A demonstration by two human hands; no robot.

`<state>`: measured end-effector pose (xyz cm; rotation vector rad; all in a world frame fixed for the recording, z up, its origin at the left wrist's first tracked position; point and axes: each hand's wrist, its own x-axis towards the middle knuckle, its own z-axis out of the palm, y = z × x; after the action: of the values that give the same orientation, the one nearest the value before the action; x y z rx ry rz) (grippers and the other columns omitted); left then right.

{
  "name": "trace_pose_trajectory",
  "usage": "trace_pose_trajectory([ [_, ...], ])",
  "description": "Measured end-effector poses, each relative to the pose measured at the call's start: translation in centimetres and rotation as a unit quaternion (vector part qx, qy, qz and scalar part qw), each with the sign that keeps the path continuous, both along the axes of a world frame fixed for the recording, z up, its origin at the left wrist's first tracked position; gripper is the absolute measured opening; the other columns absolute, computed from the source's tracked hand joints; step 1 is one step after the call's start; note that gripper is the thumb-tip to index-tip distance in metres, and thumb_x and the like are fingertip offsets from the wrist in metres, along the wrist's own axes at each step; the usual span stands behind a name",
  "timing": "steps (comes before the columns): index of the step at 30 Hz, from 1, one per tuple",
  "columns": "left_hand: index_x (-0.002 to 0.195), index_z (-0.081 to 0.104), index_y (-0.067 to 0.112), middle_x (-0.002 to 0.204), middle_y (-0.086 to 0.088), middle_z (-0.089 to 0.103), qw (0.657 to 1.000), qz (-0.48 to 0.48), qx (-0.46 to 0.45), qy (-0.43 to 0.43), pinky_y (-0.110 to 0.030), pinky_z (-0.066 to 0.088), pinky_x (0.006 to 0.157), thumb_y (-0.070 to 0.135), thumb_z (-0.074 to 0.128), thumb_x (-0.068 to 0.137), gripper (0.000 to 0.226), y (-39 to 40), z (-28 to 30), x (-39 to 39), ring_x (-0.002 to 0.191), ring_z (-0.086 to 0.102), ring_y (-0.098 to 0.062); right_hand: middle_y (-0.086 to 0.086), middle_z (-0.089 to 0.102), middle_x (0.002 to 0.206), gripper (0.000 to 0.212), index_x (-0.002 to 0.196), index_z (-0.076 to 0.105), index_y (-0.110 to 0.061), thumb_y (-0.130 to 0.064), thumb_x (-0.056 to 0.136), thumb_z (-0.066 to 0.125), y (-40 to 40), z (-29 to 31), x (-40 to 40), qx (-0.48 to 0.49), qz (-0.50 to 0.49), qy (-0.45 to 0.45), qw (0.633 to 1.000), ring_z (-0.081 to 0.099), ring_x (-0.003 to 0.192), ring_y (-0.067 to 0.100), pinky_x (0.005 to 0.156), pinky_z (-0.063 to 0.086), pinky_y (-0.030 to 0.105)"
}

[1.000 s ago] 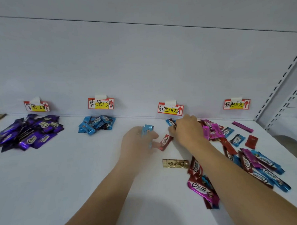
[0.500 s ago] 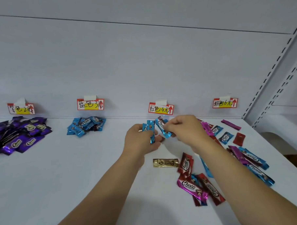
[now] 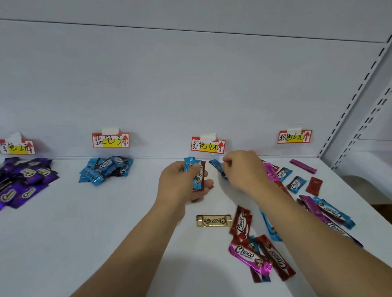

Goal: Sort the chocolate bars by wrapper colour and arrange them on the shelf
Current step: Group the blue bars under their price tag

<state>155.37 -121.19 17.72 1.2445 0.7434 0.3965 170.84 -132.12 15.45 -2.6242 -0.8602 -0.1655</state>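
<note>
Curled fingers of the left hand (image 3: 180, 182) are closed round a small bunch of blue-wrapped bars (image 3: 195, 174), held just below the red price tag (image 3: 208, 145), on which "4" can be read. Another blue bar (image 3: 216, 166) is pinched by the right hand (image 3: 243, 168), beside that tag. "Choco" is printed on the gold bar (image 3: 214, 220) and the magenta bar (image 3: 249, 255) lying on the shelf (image 3: 104, 231) nearer than the tag. A blue pile (image 3: 106, 170) is seen left of it.
</note>
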Motion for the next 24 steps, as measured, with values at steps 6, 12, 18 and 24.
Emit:
trace_pose_trajectory([
  [6,0.119,0.064,0.014,0.095,-0.007,0.079,0.999,-0.002,0.027,0.021,-0.025,0.056,0.051,0.028,0.061,0.105,0.020,1.7,-0.4,-1.3,0.072,0.078,-0.021,0.007,0.071,0.107,0.027,0.120,0.074,-0.020,-0.014,0.097,0.060,3.2,-0.5,0.5,-0.127,0.030,-0.025,0.991,0.063,0.098,0.028,0.085,0.060,0.043],
  [12,0.137,0.057,0.009,0.106,-0.014,0.077,0.999,-0.017,-0.035,0.025,-0.047,0.066,0.079,0.012,0.059,0.105,0.033,2.8,-0.8,-2.9,0.088,0.079,-0.027,-0.001,0.075,0.105,0.024,0.108,0.080,-0.019,-0.026,0.086,0.073,4.5,0.6,-0.2,-0.177,0.054,0.089,0.979,0.066,0.091,0.020,0.086,0.060,0.038],
  [18,0.134,0.058,0.010,0.107,-0.012,0.076,0.999,-0.024,-0.029,0.015,-0.049,0.065,0.084,0.010,0.057,0.105,0.029,3.4,-0.4,-5.4,0.089,0.079,-0.026,0.003,0.073,0.112,0.033,0.120,0.072,-0.015,-0.027,0.089,0.073,4.9,1.4,-1.3,-0.215,0.041,0.074,0.973,0.066,0.096,0.022,0.090,0.059,0.042],
  [24,0.127,0.060,0.014,0.103,-0.006,0.078,1.000,-0.028,-0.011,0.008,-0.045,0.065,0.082,0.013,0.060,0.104,0.023,3.0,-0.5,-6.5,0.089,0.079,-0.021,0.002,0.074,0.118,0.040,0.123,0.076,-0.019,-0.037,0.087,0.080,4.2,2.6,-3.6,-0.197,0.069,0.119,0.971,0.066,0.101,0.019,0.088,0.056,0.035],
])
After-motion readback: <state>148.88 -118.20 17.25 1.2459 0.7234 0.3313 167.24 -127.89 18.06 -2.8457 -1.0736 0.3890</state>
